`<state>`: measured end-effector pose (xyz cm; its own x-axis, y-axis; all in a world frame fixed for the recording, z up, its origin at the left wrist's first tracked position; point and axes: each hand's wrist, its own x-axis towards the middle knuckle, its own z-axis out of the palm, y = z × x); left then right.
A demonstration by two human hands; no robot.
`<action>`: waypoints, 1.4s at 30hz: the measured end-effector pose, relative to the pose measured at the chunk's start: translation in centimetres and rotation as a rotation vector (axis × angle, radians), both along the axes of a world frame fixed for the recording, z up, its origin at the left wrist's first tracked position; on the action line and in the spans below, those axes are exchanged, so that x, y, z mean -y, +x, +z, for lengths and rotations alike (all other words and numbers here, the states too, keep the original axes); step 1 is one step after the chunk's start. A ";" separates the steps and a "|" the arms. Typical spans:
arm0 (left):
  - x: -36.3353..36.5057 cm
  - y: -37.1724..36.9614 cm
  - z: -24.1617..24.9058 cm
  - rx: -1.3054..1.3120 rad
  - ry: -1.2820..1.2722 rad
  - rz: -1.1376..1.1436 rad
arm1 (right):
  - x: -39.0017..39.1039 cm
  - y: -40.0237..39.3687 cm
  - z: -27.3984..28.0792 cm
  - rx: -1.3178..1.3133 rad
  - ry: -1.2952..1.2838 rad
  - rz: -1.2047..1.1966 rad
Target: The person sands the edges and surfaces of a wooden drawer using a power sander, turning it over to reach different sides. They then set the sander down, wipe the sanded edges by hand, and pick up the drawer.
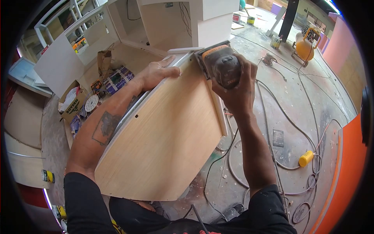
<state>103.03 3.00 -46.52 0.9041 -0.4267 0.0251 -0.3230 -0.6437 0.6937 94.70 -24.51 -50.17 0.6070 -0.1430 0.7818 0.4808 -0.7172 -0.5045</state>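
A wooden panel with white edging leans at a slant in front of me, its lower end near my lap. My left hand is closed on the panel's upper left edge, the thumb lying on the wood face. A dark electric sander with an orange top is gripped from above by my right hand. The sander rests at the panel's upper right corner, over the white edge strip. Its pad is partly hidden by its body, and most of my left fingers are behind the edge.
Cords and hoses snake over the dusty floor at the right, with a yellow connector among them. An orange air compressor stands farther back. White cabinets are ahead. A cardboard box and a drill lie at the left.
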 end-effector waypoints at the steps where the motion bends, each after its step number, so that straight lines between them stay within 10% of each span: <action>1: 0.0 -0.1 0.1 0.000 0.010 0.002 | -0.1 0.1 0.2 0.005 -0.011 0.003; 42: 0.0 -0.2 0.1 0.002 -0.018 0.009 | -0.9 -0.2 -0.7 0.023 0.066 0.034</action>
<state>102.81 3.05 -46.45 0.9077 -0.4181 0.0349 -0.3191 -0.6339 0.7045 94.54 -23.62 -50.89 0.5943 -0.1740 0.7852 0.5164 -0.6659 -0.5384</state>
